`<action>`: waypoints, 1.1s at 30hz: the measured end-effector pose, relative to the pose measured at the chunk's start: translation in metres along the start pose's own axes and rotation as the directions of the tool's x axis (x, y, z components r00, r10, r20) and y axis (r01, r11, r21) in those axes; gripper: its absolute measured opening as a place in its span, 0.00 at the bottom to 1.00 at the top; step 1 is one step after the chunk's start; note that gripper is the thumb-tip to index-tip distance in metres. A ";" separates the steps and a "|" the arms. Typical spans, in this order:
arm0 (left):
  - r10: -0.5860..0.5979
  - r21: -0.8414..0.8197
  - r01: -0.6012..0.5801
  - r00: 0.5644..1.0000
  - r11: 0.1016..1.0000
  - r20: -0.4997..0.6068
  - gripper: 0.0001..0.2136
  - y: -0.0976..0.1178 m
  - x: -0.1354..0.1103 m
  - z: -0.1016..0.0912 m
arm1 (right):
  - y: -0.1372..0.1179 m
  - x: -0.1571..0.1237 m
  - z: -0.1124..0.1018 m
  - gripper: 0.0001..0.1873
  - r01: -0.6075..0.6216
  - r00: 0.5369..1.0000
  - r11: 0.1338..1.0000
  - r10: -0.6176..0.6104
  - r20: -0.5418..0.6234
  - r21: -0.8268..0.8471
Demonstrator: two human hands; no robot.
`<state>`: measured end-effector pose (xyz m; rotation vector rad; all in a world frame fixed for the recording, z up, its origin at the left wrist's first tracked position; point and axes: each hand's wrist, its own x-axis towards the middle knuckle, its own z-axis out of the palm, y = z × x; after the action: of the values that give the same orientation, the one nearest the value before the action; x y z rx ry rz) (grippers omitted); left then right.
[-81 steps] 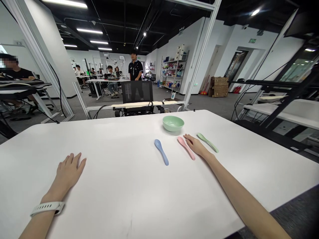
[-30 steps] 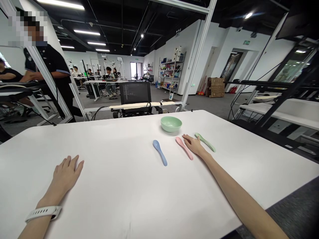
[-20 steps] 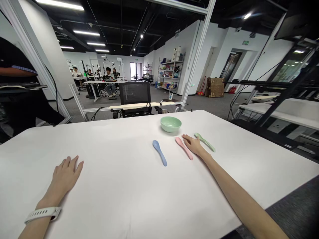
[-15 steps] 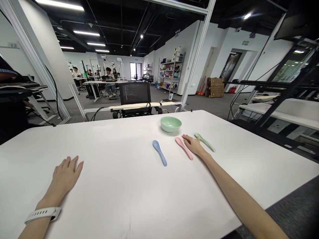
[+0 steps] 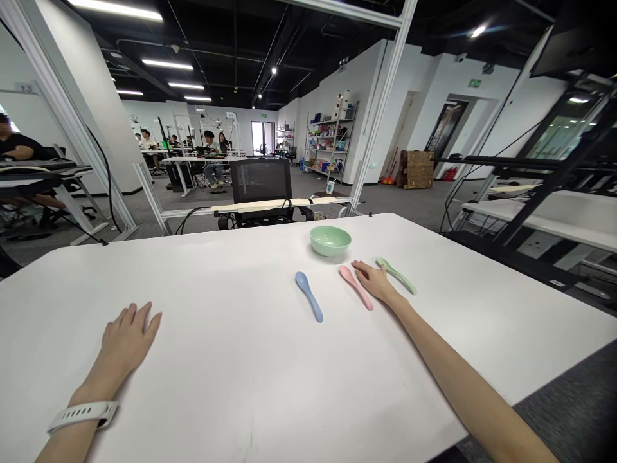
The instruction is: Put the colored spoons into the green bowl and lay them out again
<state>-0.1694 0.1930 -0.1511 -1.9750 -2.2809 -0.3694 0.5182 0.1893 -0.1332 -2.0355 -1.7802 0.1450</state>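
Observation:
My left hand (image 5: 126, 341) lies flat with its fingers apart on the white table (image 5: 216, 276), touching nothing else, with a white band on the wrist. My right hand (image 5: 376, 281) rests palm down between a pink plastic spoon (image 5: 355, 287) and a pale green spoon (image 5: 396, 276). Its fingertips are at the pink spoon's side. Left of that lies a blue spoon (image 5: 307, 296). A mint green bowl (image 5: 330, 240) stands nearer the far edge, beyond the spoons. My hands hold nothing.
A black mesh chair (image 5: 261, 183) and a white aluminium frame (image 5: 380, 109) stand beyond the far table edge. A seated person (image 5: 14, 146) is at a desk far left. Black-framed benches (image 5: 540, 212) stand to the right. Other people sit at distant desks.
A standing person in a dark shirt has crossed from behind the chair to the left and gone from view. My view has tilted slightly; my hands, the spoons and the bowl have not visibly moved.

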 end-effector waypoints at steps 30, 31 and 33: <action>-0.020 0.013 0.020 1.000 1.000 0.016 0.44 0.007 -0.004 -0.009 | -0.008 -0.004 -0.005 0.32 -0.001 1.000 1.000 0.001 0.002 0.014; -0.020 0.010 0.020 1.000 1.000 0.005 0.44 0.007 -0.004 -0.009 | -0.008 -0.004 -0.006 0.32 -0.001 1.000 1.000 0.001 -0.002 0.015; -0.014 0.004 0.014 1.000 1.000 -0.015 0.42 0.007 -0.004 -0.008 | -0.009 -0.004 -0.006 0.32 -0.001 1.000 1.000 0.001 0.001 0.018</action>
<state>-0.1627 0.1884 -0.1434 -1.9485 -2.2856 -0.3791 0.5114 0.1843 -0.1255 -2.0240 -1.7724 0.1613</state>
